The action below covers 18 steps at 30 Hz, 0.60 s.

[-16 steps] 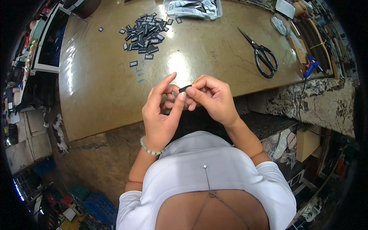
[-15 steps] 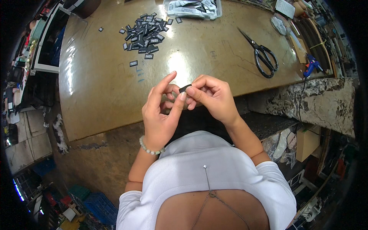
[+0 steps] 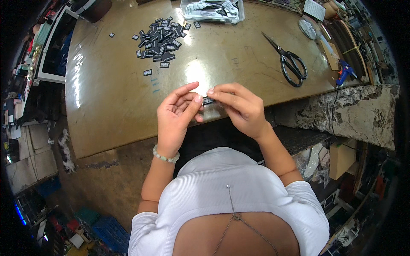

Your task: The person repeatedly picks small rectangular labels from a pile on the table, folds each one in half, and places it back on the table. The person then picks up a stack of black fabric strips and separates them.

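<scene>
**Small black tag pinched between two hands over the near table edge**

The brown table [image 3: 119, 98] fills the upper half of the view, its glossy top catching a bright glare near the middle. Past its right end sits a rough stone ledge [image 3: 354, 111], with a cable hanging down across its face.

In the far middle of the table stands a clear plastic tray [image 3: 212, 10], filled with what look like bagged small pieces; their kind is too small to tell. Toward the far left corner lies a loose pile of black tags [image 3: 158, 40], with a few strays scattered on the table around it. Toward the right end lie black scissors [image 3: 289, 63], blades closed and pointing to the far side, well apart from the hands. A blue glue gun [image 3: 344, 72] rests at the right edge, and white odds and ends crowd the far right corner.

Over the near edge, the left hand [image 3: 175, 117] is raised with palm up, a pale bead bracelet [image 3: 165, 155] on its wrist. The right hand [image 3: 241, 109] meets it from the right. The fingers of both hands are closed on one black tag [image 3: 208, 101], which is held in the air between their tips, just above the near edge. Nothing lies on the table directly under the hands.
</scene>
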### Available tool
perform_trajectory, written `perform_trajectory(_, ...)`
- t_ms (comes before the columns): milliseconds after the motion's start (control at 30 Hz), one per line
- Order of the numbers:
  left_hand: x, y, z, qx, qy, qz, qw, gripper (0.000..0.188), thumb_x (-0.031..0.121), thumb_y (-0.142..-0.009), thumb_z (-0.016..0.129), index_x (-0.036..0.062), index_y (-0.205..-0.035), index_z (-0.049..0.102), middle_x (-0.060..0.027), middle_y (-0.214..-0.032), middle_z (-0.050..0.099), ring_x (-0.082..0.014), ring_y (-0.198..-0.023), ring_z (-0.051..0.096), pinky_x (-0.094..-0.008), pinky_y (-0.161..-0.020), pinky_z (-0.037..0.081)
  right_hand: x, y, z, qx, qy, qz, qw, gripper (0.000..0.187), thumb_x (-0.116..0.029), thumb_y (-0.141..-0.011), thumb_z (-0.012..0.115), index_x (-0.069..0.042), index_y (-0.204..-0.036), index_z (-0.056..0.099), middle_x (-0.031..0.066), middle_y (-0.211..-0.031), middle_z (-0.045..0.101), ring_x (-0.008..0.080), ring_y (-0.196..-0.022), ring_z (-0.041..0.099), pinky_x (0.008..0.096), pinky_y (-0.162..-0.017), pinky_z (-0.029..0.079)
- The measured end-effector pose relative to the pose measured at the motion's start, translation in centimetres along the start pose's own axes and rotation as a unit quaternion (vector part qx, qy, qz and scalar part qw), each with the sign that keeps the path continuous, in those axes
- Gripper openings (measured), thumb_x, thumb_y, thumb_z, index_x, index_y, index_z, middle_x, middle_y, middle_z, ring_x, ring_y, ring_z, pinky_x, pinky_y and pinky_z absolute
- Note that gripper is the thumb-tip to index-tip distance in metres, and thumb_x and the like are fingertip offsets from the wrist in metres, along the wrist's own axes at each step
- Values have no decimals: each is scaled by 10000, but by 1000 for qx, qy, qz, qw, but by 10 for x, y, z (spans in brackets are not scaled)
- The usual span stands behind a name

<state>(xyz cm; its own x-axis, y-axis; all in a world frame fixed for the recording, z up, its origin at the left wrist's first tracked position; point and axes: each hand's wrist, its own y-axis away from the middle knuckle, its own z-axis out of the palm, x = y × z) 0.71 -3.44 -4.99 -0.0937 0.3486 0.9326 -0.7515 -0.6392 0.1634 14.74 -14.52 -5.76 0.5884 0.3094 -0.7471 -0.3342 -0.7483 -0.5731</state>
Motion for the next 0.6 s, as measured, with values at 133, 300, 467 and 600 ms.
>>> perform_trajectory(133, -3, 3, 4, 51, -85, 78, 992, 312, 33, -884, 623, -28, -1183, 558, -61, -917, 598, -64, -763, 565, -188, -587, 504, -7, 2, -1, 10, -309, 341, 888, 215, -37, -911, 566, 30, -1111, 610, 92, -965, 633, 124, -790, 626, 250, -721, 530)
perform_trajectory(300, 0, 3, 3, 27, -89, 66, 993, 326, 13, -877, 621, -19, -1195, 553, -54, -924, 590, -63, -792, 560, -193, -612, 512, -3, 0, 1, -29, -350, 378, 857, 198, -115, -903, 626, 54, -1006, 613, 62, -883, 636, 95, -747, 621, 222, -676, 527)
perform_trajectory(467, -3, -2, 6, -1, -75, 47, 996, 377, 35, -867, 635, -22, -1225, 531, -56, -900, 618, -64, -719, 567, -196, -612, 499, -1, 3, 5, -14, -340, 351, 872, 165, -99, -890, 639, 50, -956, 613, 51, -850, 634, 78, -708, 606, 220, -642, 521)
perform_trajectory(600, -3, -5, 5, -2, -63, 50, 997, 362, 15, -873, 619, -21, -1222, 531, -60, -903, 619, -71, -750, 579, -201, -635, 513, -1, 4, 6, 18, -345, 347, 872, 138, -80, -882, 644, 47, -925, 610, 49, -836, 632, 83, -703, 609, 218, -634, 517)
